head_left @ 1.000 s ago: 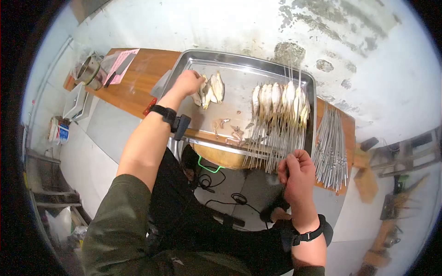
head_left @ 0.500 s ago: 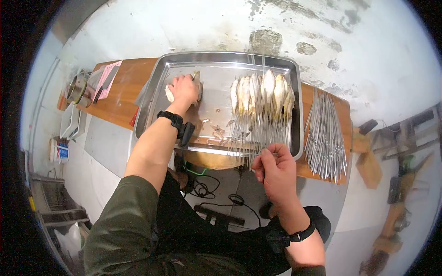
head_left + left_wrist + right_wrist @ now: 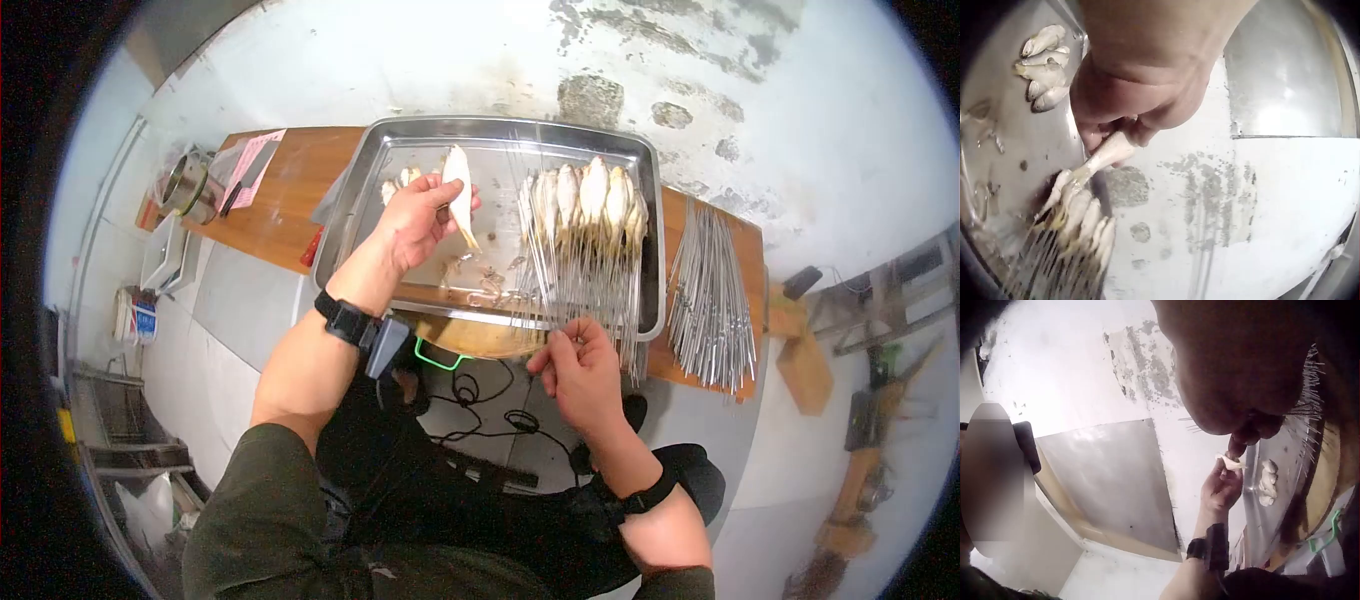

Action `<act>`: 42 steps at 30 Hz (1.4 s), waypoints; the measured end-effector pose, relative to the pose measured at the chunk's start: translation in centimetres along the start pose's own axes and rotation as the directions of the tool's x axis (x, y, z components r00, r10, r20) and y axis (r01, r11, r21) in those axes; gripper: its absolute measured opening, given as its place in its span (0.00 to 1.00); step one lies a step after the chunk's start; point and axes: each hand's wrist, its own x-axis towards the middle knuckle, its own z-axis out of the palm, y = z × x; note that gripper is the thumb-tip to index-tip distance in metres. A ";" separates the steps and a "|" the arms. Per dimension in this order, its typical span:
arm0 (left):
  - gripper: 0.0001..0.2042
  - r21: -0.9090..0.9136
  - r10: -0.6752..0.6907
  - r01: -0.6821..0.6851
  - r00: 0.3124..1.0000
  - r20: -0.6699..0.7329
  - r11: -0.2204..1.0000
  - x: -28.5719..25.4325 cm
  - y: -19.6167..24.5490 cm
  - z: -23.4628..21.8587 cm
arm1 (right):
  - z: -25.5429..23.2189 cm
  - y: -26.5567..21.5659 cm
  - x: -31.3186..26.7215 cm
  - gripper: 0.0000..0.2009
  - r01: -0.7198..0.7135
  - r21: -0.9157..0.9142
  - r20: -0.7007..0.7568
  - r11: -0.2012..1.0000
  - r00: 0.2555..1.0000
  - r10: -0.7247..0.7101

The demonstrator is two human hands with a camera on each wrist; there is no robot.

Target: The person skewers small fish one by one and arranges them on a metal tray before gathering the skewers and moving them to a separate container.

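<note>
My left hand (image 3: 425,217) pinches a small pale fish (image 3: 459,190) between thumb and fingers, held above the metal tray (image 3: 490,128) with its tail pointing down. The left wrist view shows the tail end of this fish (image 3: 1107,155) sticking out from the fingers. At the tray's front edge my right hand (image 3: 583,375) has its fingers curled around the lower ends of thin metal skewers (image 3: 533,240), whose tips rise over the tray. Skewered fish (image 3: 594,192) lie in a row on the tray's right side. Several loose fish (image 3: 1047,69) lie beyond the left hand.
A bundle of metal skewers (image 3: 712,300) lies right of the tray on the wooden board (image 3: 300,165). Small scraps (image 3: 490,280) sit in the tray. Far left are a knife (image 3: 247,178) on pink paper and a steel pot (image 3: 190,185). A round wooden piece (image 3: 480,340) with a green handle is below.
My left hand reached into the loose fish, then lifted one and turned it upright toward the right. The right hand shifted left, and its skewer tips now stand left of the skewered row.
</note>
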 end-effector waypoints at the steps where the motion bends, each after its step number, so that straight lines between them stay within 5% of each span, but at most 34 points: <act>1: 0.07 -0.078 0.022 -0.018 0.999 0.047 0.997 -0.7 -0.1 -0.2 | 0.3 0.3 -0.1 0.07 -0.004 -0.008 0.003 1.000 1.000 0.004; 16: 0.08 -0.144 0.076 -0.064 0.994 0.080 0.988 0.6 -1.3 0.6 | 1.5 2.1 1.2 0.08 -0.129 -0.082 -0.011 0.988 0.992 0.129; 24: 0.08 -0.373 0.157 -0.096 0.978 0.136 0.923 1.5 -2.0 1.7 | 1.6 2.0 1.6 0.07 -0.111 -0.109 -0.005 0.988 0.994 0.111; 42: 0.09 -0.237 0.134 -0.129 0.991 0.006 0.963 1.8 -0.9 1.2 | 0.3 2.3 1.7 0.09 -0.055 -0.083 -0.060 0.995 0.997 0.050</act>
